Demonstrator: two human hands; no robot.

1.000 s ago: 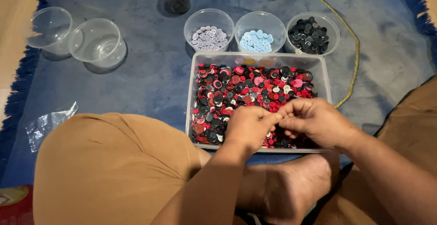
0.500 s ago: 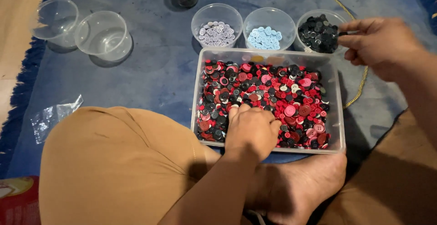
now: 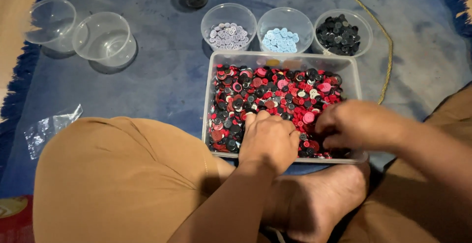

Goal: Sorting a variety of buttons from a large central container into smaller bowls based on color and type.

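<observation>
1. Red, black and pink buttons (image 3: 275, 93) fill a clear plastic tray (image 3: 282, 58), piled loose. Both hands are down in the near end of that pile.
2. Left hand (image 3: 269, 139) lies knuckles-up on the buttons, fingers curled down into them. Can't tell if anything is pinched underneath, since the fingertips are buried.
3. Right hand (image 3: 356, 125) sits just beside it, fingers bent and tucked into the pile too. Same deal: whether it has a button is hidden.
4. Handling, my guess: the buttons are tiny, light, hard and slick, so they'll slide off each other. Pinching one by its edge between thumb and forefinger looks like the way to grab it.
5. Direction: the buttons are round discs lying every which way, so no real long axis. The tray's long side runs left-right across the fingers.
6. Beyond the fingertips, past the tray's far wall, three clear cups stand in a row: pale lilac buttons (image 3: 227, 35), light blue buttons (image 3: 280, 39) and black buttons (image 3: 340, 34).
7. Well off to the left-hand side are two empty clear tubs (image 3: 78, 34) on the blue mat (image 3: 157, 71).
</observation>
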